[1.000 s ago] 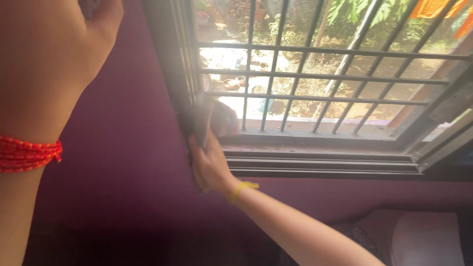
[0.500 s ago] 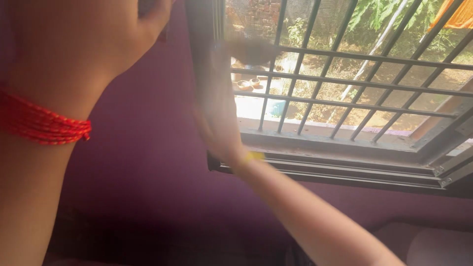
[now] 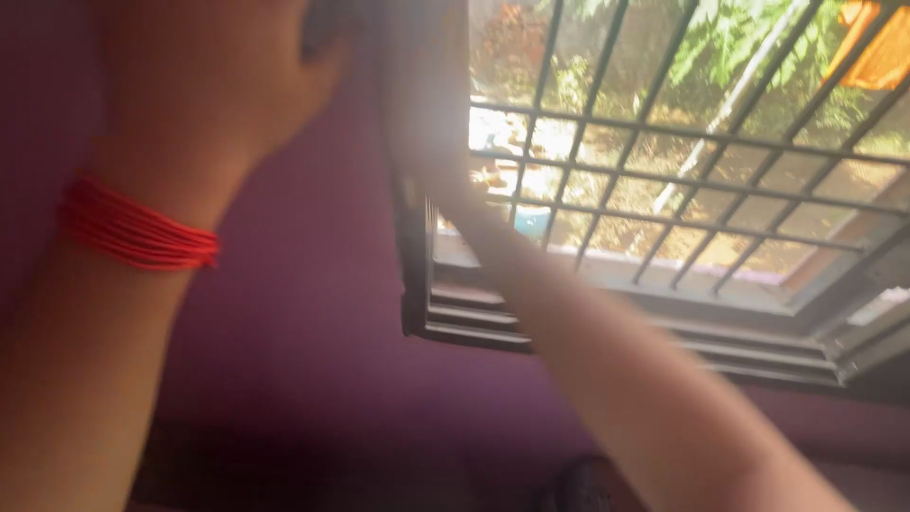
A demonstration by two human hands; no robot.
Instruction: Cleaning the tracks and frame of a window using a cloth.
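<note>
My left hand [image 3: 218, 85] is raised at the top left against the purple wall [image 3: 284, 332], its fingertips at a dark edge next to the window frame [image 3: 414, 275]; its grip is unclear. A red thread bracelet [image 3: 137, 232] circles that wrist. My right hand [image 3: 427, 104] is a pale motion smear high on the frame's left upright, with the forearm sloping down to the lower right. The cloth it held in the earlier frames is lost in the blur.
A metal grille [image 3: 664, 142] of crossed bars covers the window, with sliding tracks [image 3: 607, 332] along the sill. Outside are sunlit ground, green plants and an orange cloth [image 3: 877, 52]. A dark object [image 3: 578, 488] sits at the bottom edge.
My right hand has swept from the frame's lower left corner up along the left upright, carrying the cloth. The view has shifted left and up; my left hand stays raised.
</note>
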